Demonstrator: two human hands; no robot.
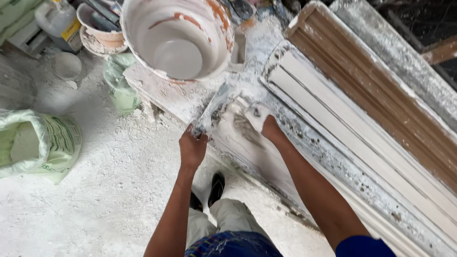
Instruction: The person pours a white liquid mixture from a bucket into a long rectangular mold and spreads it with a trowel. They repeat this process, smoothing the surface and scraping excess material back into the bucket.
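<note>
Plaster-caked bench, left hand fingers gripping trowel, right hand fingers pressed into wet white plaster

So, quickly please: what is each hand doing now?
Left hand: closed, holding a trowel.
Right hand: pressed on wet plaster; open or closed cannot be told.

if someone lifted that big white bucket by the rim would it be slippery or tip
The bucket looks smeared with wet plaster, so its rim is probably slick. It seems nearly empty, so likely light. It already sits tilted on the bench edge, so a nudge might tip it.
</note>
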